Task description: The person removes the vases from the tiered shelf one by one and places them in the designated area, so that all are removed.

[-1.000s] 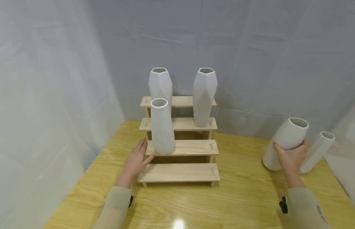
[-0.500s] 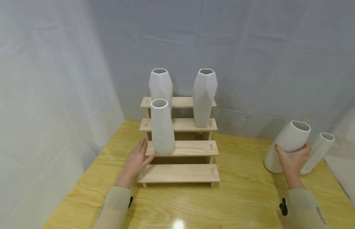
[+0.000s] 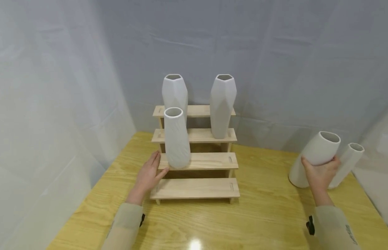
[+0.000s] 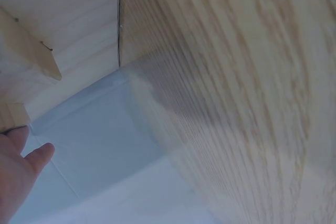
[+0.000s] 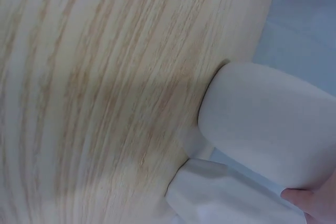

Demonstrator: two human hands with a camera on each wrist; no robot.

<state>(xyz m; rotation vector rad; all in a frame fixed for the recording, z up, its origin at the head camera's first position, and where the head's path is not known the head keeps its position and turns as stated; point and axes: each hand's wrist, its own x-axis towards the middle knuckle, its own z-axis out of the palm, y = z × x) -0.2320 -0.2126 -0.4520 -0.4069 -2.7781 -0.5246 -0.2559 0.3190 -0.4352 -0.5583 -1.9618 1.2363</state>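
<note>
On the right of the table, my right hand (image 3: 320, 174) grips a smooth white vase (image 3: 319, 149) round its middle, thumb on the near left side. In the right wrist view the vase's base (image 5: 226, 108) meets the wood. My left hand (image 3: 148, 177) lies with straight fingers against the left end of a wooden stepped stand (image 3: 212, 160), its thumb at the front edge of the second step from the bottom. A textured white vase (image 3: 176, 142) stands on that step, close to the left thumb. The left wrist view shows only fingertips (image 4: 39, 156) beside the stand.
A slim faceted vase (image 3: 347, 165) stands just right of the gripped one. Two larger faceted vases, a left one (image 3: 174, 92) and a right one (image 3: 223, 104), stand on the upper steps. Cloth (image 3: 275, 69) hangs behind the yellow wooden table (image 3: 262, 215).
My right hand and the smooth vase have shifted slightly right and nearer over the first half second, then kept almost still. The left hand stays in place.
</note>
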